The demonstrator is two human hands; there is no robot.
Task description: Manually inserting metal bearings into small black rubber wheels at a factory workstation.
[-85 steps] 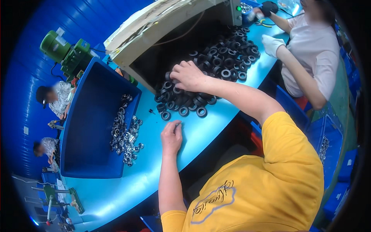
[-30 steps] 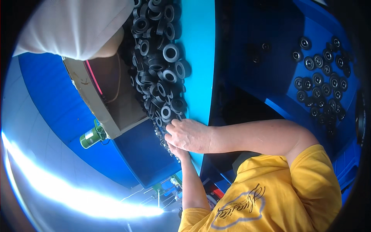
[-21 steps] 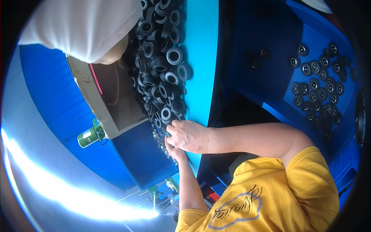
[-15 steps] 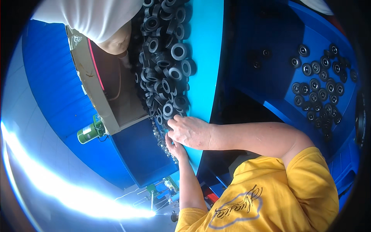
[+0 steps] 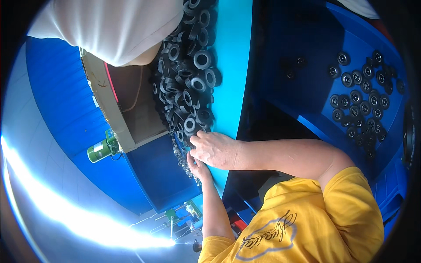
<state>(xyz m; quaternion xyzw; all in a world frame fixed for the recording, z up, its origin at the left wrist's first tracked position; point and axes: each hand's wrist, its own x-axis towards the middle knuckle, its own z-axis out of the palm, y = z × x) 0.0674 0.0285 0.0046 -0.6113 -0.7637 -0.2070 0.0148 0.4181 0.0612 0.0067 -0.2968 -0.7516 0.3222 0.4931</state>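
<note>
My right hand (image 5: 215,150) is at the edge of a light-blue table (image 5: 232,65), its fingers curled and closed. Just below it is my left hand (image 5: 199,168), fingers bent and drawn together close to the right fingertips. Whatever the two hands hold between them is hidden. Right beyond my right fingers lies a heap of black rubber tyres (image 5: 186,96). Small shiny metal-looking parts (image 5: 184,160) are piled beside my left hand, too small to name.
A blue bin (image 5: 307,120) at the right holds many black wheels (image 5: 355,96). Another person's white sleeve (image 5: 109,30) reaches over the tyres at the upper left. A tan box edge (image 5: 107,96), a green motor (image 5: 100,151) and a blue tray (image 5: 162,175) stand at the left.
The other person's white sleeve has moved right and down, now covering more of the upper tyres and hiding that person's hand. Both my hands stay almost in place.
</note>
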